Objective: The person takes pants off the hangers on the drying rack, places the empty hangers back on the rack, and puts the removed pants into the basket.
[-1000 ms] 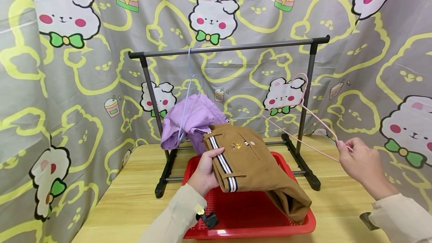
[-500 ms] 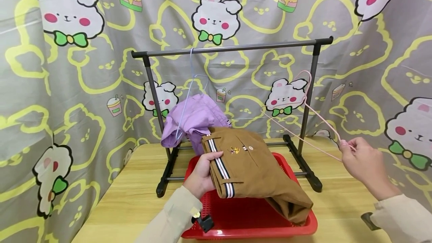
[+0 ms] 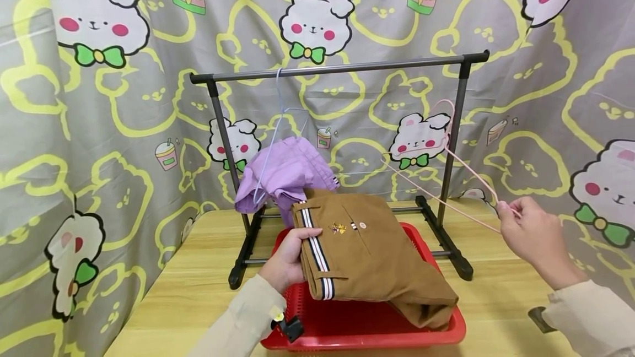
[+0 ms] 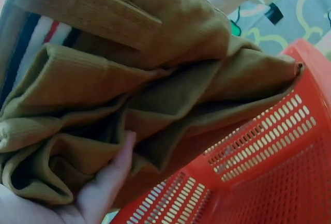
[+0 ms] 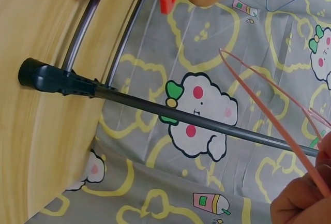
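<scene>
Brown trousers (image 3: 377, 252) with a striped waistband are gripped at the waist by my left hand (image 3: 286, 260), thumb on top. They lie folded over the red basket (image 3: 387, 340), the legs drooping toward its right side. In the left wrist view, the fingers press into the bunched folds of the trousers (image 4: 155, 105). My right hand (image 3: 533, 233) pinches one end of a pink wire hanger (image 3: 471, 172), held out to the right of the trousers with its hook upward. The right wrist view shows the bare hanger (image 5: 269, 113) running out from the fingers.
A dark clothes rack (image 3: 337, 70) stands behind the basket on the wooden table (image 3: 168, 280). From its bar hangs a blue wire hanger (image 3: 270, 153) with a purple garment (image 3: 290, 169), near the left post. A patterned curtain (image 3: 377, 26) surrounds the table.
My left hand has shifted the trousers' waist slightly left and down, turning the front a little more toward the view. The right hand still holds the hanger in nearly the same place.
</scene>
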The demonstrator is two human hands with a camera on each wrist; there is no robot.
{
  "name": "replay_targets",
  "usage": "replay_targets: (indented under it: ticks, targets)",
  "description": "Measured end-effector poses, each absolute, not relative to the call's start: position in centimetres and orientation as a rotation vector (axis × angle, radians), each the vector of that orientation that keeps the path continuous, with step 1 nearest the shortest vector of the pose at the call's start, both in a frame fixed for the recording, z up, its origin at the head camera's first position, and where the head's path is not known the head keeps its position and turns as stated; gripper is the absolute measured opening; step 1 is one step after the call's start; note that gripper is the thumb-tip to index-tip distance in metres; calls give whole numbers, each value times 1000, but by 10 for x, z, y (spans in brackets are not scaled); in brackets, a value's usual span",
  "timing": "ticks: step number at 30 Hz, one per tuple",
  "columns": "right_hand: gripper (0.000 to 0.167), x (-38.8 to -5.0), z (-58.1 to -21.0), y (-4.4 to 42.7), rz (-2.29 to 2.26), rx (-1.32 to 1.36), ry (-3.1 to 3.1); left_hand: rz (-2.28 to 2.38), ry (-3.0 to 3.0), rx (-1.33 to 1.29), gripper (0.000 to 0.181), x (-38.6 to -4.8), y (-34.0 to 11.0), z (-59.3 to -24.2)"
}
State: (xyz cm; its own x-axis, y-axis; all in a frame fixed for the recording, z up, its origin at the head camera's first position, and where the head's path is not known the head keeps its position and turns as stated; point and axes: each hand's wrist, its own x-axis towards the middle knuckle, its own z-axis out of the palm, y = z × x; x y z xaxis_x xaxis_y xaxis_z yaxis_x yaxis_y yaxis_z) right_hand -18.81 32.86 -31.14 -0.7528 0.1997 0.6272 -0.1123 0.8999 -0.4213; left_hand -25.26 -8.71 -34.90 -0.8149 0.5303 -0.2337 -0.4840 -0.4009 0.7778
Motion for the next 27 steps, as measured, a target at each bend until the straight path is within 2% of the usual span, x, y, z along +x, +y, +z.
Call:
replay_targets:
  ticks: [14, 20, 27]
  targets:
    - [30, -188, -305, 325, 596, -72, -2382, 2097, 1372, 8, 30, -252, -97, -354]
    - [30, -187, -302, 325, 588, -65, -2363, 2068, 1407, 23, 24, -253, -98, -359]
    - [30, -187, -301, 324, 589, -68, -2353, 2000, 1512, 27, 26, -252, -99, -368]
